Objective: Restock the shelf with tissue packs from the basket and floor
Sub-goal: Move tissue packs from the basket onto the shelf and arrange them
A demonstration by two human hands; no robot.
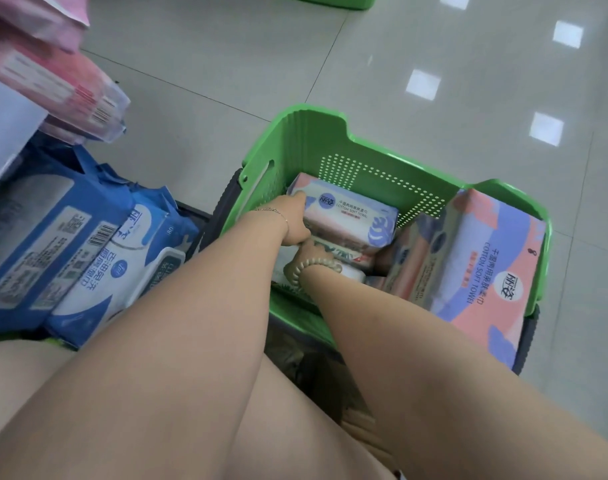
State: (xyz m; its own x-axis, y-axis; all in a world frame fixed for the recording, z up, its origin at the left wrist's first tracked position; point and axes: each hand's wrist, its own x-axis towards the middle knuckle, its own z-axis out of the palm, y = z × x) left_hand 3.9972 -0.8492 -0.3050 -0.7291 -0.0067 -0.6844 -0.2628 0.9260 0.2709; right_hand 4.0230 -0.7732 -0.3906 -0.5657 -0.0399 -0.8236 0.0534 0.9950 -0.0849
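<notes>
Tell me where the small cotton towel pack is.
In the head view, the small cotton towel pack lies atop other packs, left inside the green basket, held by the left hand.

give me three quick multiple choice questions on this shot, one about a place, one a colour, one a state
1. Where is the big pink and purple pack? A on a chair B on edge against the right wall of the basket C in a cardboard box
2. What colour is the basket? A red B grey C green
3. What is the left hand doing? A gripping the end of the top pack B hanging open C holding a pen
Answers: 1 B, it stands inside the basket at that wall. 2 C, its walls are green. 3 A, its fingers curl round the pack's end.
</notes>
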